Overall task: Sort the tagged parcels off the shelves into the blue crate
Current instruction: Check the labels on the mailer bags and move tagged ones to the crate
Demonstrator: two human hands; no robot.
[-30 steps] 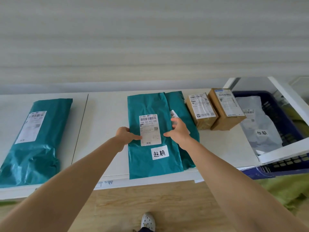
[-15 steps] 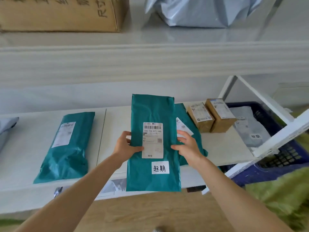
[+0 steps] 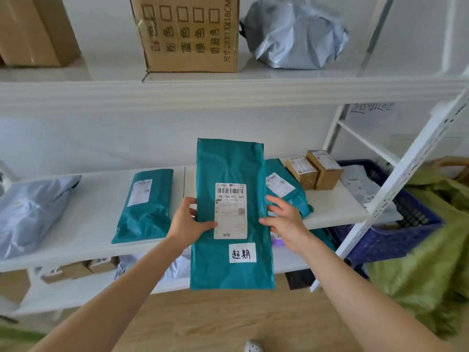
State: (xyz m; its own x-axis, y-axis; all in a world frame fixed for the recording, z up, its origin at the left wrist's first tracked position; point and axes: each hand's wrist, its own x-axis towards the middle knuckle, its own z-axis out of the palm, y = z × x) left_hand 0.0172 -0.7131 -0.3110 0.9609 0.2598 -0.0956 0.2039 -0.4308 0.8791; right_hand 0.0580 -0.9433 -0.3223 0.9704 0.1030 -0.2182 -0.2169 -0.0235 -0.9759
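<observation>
We hold the flat teal plastic mailer [image 3: 228, 161], white tag facing us, left of the blue plastic crate [image 3: 385, 242]. Our left hand [image 3: 186, 222] and right hand [image 3: 284, 219] each pinch a side edge, seemingly firmly. We should swing it crateward, clearing the white perforated shelf post [image 3: 406, 174] beside the crate.

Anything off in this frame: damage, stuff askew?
Nothing serious. The held parcel looks intact, only creased; left hand and right hand hold its edges. The teal parcel behind it lies skewed on the shelf, and the grey bag on the top shelf is crumpled.
</observation>
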